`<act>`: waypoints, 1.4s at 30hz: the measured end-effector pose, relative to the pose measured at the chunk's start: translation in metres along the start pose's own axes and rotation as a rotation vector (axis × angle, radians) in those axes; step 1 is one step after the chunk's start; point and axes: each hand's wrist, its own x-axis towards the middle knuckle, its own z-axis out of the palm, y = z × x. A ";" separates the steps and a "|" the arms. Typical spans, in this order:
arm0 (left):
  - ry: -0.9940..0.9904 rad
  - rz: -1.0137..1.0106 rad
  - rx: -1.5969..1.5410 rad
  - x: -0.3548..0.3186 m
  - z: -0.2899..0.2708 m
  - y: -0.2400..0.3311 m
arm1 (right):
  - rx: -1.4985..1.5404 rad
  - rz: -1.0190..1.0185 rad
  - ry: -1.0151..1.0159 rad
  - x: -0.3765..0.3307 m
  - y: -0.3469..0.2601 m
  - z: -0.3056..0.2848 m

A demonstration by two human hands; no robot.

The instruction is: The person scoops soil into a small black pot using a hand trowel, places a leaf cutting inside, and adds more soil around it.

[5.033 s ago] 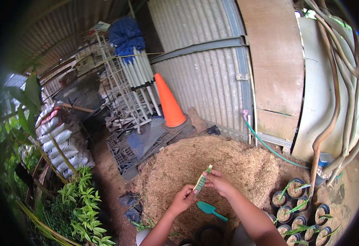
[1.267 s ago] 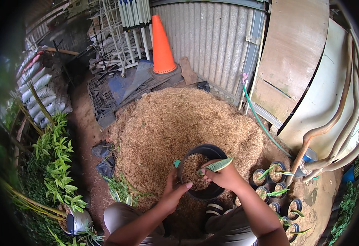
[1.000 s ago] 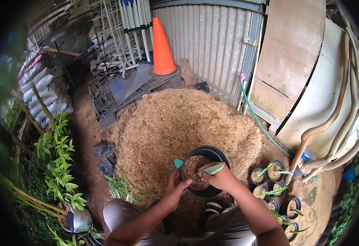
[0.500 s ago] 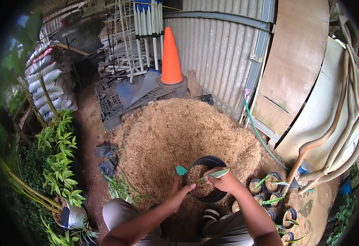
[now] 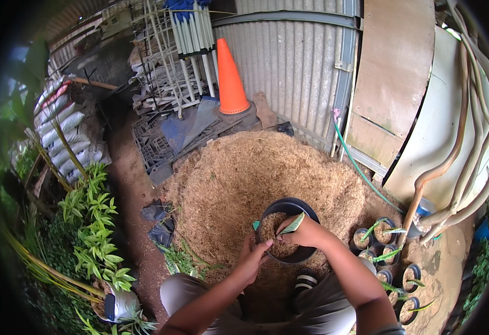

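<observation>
A round black plant pot (image 5: 302, 206) is held tilted in front of me, with brown, crumbly fill (image 5: 271, 222) inside. My left hand (image 5: 251, 261) grips its near left side, thumb over the rim and fingers outside. Inside the pot, my right hand (image 5: 307, 231) is closed around a striped green leaf cutting (image 5: 293, 223). The leaf's tip points up and right, while its lower end is hidden by my fingers at the fill. Past the pot's left side peeks a small part of a flat green thing (image 5: 256, 225).
A broad heap of brown shredded fill (image 5: 227, 173) lies ahead. Several small potted cuttings (image 5: 386, 254) stand at my right. Beyond the heap are an orange cone (image 5: 232, 78) and a corrugated wall (image 5: 289, 61). A green hose (image 5: 359, 162) runs at the right, leafy plants (image 5: 96, 223) at the left.
My right hand has turned lower into the pot, and the leaf stands steeper. The left hand still grips the rim. More of the green thing is covered. The whole view has shifted slightly.
</observation>
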 end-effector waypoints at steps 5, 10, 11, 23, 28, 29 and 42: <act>-0.003 0.014 -0.019 -0.004 -0.010 0.002 | 0.012 0.060 0.062 0.011 0.000 0.005; -0.035 0.017 -0.003 -0.002 -0.022 -0.007 | -0.081 -0.015 0.129 0.016 0.002 0.010; -0.036 0.032 -0.004 -0.001 -0.025 -0.007 | -0.110 -0.041 0.131 0.019 0.003 0.011; 0.083 0.101 -0.013 -0.006 -0.028 0.005 | 0.029 -0.037 -0.010 0.027 0.002 0.040; 0.056 0.088 -0.033 -0.014 -0.019 0.011 | -0.215 0.025 0.134 0.026 0.002 0.034; 0.049 0.090 -0.017 -0.012 -0.020 0.016 | -0.249 0.010 0.142 0.027 -0.004 0.033; 0.025 0.024 -0.056 0.013 -0.018 0.005 | 0.147 -0.003 0.215 0.028 -0.008 -0.004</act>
